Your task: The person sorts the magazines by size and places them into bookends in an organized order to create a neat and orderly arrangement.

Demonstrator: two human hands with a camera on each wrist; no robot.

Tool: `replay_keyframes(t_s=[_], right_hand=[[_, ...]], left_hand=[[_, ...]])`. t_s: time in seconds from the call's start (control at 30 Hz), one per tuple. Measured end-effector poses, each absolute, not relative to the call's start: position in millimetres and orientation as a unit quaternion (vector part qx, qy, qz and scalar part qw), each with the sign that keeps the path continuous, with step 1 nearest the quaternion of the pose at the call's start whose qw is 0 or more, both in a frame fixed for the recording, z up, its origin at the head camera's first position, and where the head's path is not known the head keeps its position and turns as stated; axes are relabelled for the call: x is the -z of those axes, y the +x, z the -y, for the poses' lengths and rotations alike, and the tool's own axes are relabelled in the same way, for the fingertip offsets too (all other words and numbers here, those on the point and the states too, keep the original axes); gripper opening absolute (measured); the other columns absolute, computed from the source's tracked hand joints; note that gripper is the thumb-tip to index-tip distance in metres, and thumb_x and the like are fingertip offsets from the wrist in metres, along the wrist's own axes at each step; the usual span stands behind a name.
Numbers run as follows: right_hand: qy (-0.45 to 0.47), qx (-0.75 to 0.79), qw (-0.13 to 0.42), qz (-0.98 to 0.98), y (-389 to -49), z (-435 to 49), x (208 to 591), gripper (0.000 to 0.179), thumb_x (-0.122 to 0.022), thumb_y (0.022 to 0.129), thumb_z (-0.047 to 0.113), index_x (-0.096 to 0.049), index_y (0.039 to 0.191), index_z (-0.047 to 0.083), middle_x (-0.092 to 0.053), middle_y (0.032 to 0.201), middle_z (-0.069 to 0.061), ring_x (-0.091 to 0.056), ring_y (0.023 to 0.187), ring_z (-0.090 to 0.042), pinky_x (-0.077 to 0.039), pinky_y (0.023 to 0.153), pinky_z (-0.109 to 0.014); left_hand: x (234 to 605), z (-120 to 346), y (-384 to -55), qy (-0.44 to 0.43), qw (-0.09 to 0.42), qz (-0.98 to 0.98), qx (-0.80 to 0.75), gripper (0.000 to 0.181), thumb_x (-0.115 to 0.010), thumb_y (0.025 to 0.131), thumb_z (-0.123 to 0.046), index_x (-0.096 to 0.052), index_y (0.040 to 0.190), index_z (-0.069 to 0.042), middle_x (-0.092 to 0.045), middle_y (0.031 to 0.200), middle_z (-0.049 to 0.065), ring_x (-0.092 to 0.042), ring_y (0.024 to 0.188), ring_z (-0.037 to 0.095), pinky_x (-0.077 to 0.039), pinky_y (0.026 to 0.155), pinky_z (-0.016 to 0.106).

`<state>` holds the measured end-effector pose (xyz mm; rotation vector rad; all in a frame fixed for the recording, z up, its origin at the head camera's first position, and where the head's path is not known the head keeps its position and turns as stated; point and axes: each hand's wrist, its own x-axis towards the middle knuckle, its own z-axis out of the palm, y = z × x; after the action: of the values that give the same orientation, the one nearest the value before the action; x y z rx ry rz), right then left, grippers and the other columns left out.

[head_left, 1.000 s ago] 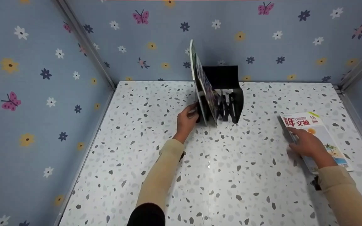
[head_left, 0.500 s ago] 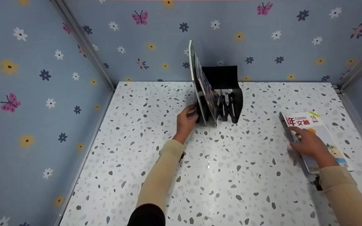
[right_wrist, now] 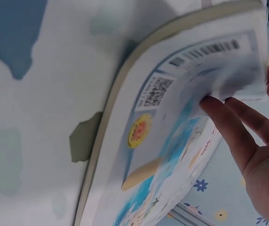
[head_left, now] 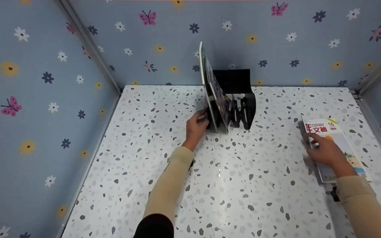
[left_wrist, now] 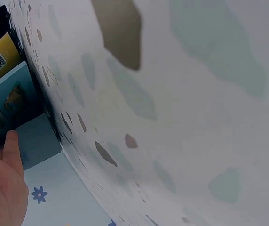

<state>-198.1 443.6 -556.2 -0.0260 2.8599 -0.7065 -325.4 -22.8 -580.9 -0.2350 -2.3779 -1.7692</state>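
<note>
A magazine (head_left: 337,145) with a beach picture and red lettering lies on the speckled table at the right. My right hand (head_left: 327,153) pinches its left edge, which is curled up off the tabletop. In the right wrist view, fingertips (right_wrist: 214,104) press on the cover near a barcode. A black expandable book rack (head_left: 232,81) stands against the back wall. Thin upright books (head_left: 217,89) lean at its left end. My left hand (head_left: 195,129) grips the rack's lower left end; in the left wrist view one finger (left_wrist: 12,146) lies along a blue book (left_wrist: 14,94).
The rack's scissor-like frame (head_left: 238,112) shows between the books and its right end plate (head_left: 250,109). Blue flowered walls (head_left: 164,36) border the white speckled table (head_left: 250,178) at the back and both sides.
The magazine's left edge has lifted and shifted a little right, with my right hand moving slightly along. My left hand, the rack and its books have stayed in place.
</note>
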Motion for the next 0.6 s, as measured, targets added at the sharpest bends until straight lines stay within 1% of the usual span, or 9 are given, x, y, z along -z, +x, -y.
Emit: replay_keyframes(t_s=[0.17,0.37,0.47,0.6], right_hand=[[-0.008,0.235,0.101,-0.967,-199.2,-445.5,559.2,0.058,-0.062,0.089,0.025,-0.043,0.142,0.017,-0.056,0.125,-0.029,-0.057,0.109,-0.047,-0.045,0.082,-0.061],[0.014,0.241,0.127,-0.962,-200.8,-447.0,558.4,0.07,-0.063,0.088,0.023,-0.032,0.15,0.015,-0.05,0.13,-0.03,-0.054,0.111,-0.048,-0.048,0.079,-0.056],[0.019,0.241,0.119,-0.963,-200.7,-446.3,558.5,0.076,-0.063,0.086,0.02,-0.027,0.153,0.017,-0.05,0.129,-0.031,-0.055,0.11,-0.047,-0.048,0.078,-0.054],[0.018,0.233,0.103,-0.967,-200.0,-445.7,559.5,0.08,-0.062,0.085,0.018,-0.023,0.154,0.019,-0.053,0.125,-0.031,-0.057,0.107,-0.046,-0.047,0.078,-0.056]], left_hand=[[580.2,22.9,-324.8,-0.077,0.086,0.797,0.593,0.038,-0.062,0.09,-0.009,-0.064,0.127,-0.018,-0.067,0.121,0.006,-0.068,0.104,0.018,-0.056,0.083,0.027],[581.4,22.0,-325.8,-0.071,0.083,0.795,0.597,0.038,-0.061,0.09,-0.009,-0.064,0.127,-0.019,-0.067,0.12,0.004,-0.068,0.104,0.017,-0.056,0.081,0.026],[581.6,22.4,-325.8,-0.073,0.083,0.793,0.599,0.038,-0.061,0.09,-0.01,-0.064,0.127,-0.02,-0.067,0.12,0.004,-0.068,0.104,0.018,-0.056,0.081,0.026],[581.9,22.5,-325.4,-0.078,0.082,0.792,0.6,0.038,-0.061,0.091,-0.01,-0.064,0.127,-0.021,-0.066,0.121,0.004,-0.068,0.105,0.018,-0.056,0.083,0.025]])
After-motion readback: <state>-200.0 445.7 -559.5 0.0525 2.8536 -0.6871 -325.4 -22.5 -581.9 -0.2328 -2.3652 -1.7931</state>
